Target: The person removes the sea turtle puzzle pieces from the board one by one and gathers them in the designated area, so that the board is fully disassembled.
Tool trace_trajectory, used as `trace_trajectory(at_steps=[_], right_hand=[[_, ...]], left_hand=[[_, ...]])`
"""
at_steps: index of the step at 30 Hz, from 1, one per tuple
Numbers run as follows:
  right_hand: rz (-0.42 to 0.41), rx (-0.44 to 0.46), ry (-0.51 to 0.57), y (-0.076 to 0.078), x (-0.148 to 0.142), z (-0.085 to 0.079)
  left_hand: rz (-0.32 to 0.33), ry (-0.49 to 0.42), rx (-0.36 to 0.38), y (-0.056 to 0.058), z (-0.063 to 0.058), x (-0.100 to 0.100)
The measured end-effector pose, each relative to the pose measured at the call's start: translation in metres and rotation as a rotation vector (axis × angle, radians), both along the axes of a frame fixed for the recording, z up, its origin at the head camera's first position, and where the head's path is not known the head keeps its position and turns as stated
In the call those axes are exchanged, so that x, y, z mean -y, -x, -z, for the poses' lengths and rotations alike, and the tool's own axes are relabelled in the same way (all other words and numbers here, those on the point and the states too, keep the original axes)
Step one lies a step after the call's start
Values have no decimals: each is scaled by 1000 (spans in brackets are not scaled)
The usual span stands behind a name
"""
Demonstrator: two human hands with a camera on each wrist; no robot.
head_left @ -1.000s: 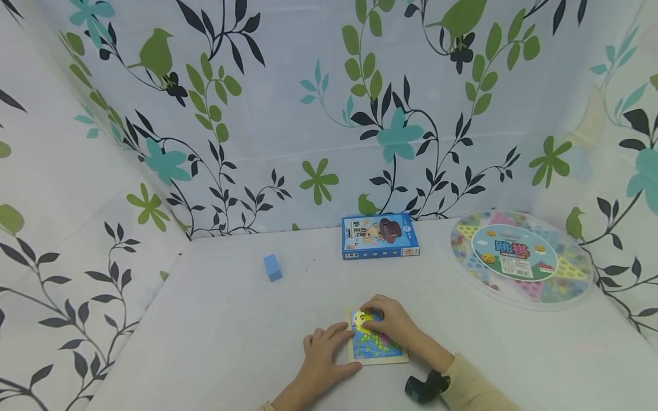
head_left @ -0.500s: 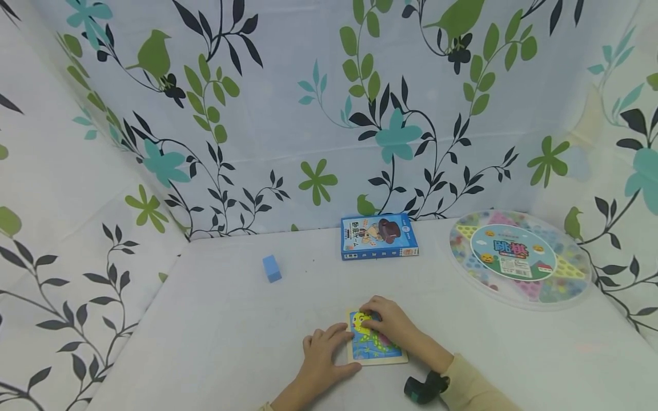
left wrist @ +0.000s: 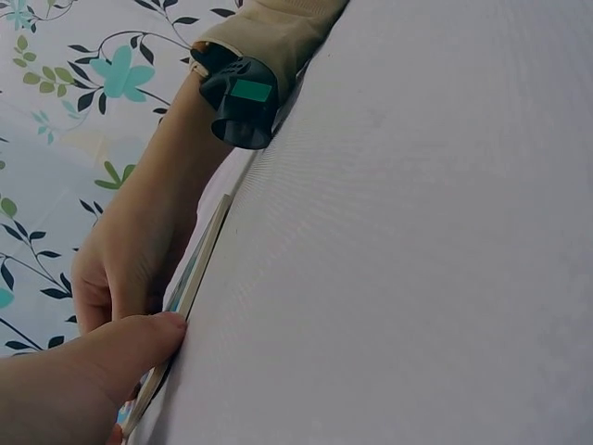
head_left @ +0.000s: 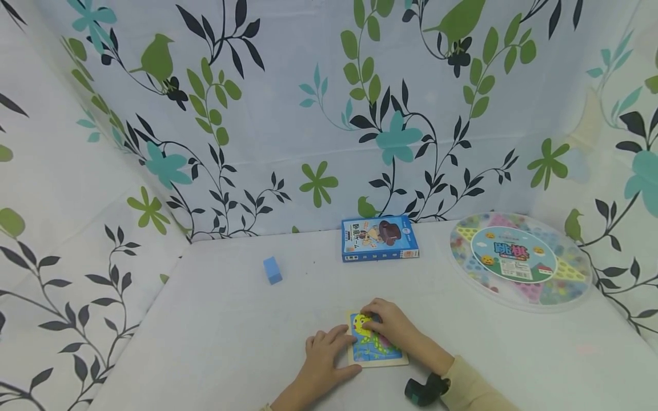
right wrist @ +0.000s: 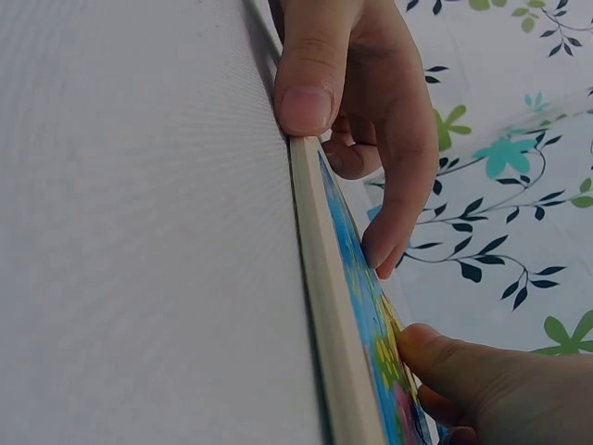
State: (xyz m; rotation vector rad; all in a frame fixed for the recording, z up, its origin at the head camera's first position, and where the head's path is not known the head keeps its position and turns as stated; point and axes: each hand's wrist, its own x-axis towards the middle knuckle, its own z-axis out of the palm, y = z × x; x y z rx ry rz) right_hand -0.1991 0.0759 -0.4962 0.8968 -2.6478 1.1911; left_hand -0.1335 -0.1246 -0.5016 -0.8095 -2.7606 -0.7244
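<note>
A small jigsaw puzzle (head_left: 377, 363) with a pale wooden frame lies flat on the white table, showing a yellow creature on blue. My left hand (head_left: 323, 362) rests at its left side with fingers spread, the thumb on the near left corner. In the right wrist view, that left thumb (right wrist: 308, 107) touches the frame's edge while the index finger reaches over the picture. My right hand (head_left: 396, 325) reaches over from the right and pinches the yellow-faced puzzle piece (head_left: 357, 323) at the far left corner between thumb and index finger. Its other fingers are partly hidden.
A blue box (head_left: 380, 238) lies at the table's back, with a smaller blue block (head_left: 273, 270) to its left. A round Chinese checkers board (head_left: 514, 291) lies at the back right. Patterned cloth (head_left: 267, 142) hangs behind and on both sides.
The piece under my right fingers looked pale a second ago and now shows its yellow face clearly. Both hands keep nearly the same place, and the whole view has shifted slightly.
</note>
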Motion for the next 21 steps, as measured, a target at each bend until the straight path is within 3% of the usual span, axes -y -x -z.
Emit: trace_trajectory(at_steps=[10, 21], right_hand=[[-11, -21, -39, 0, -1, -1], [-37, -109, -109, -2, 1, -3]], left_hand=[[2, 27, -13, 1, 0, -1], [15, 1, -6, 0, -2, -1]])
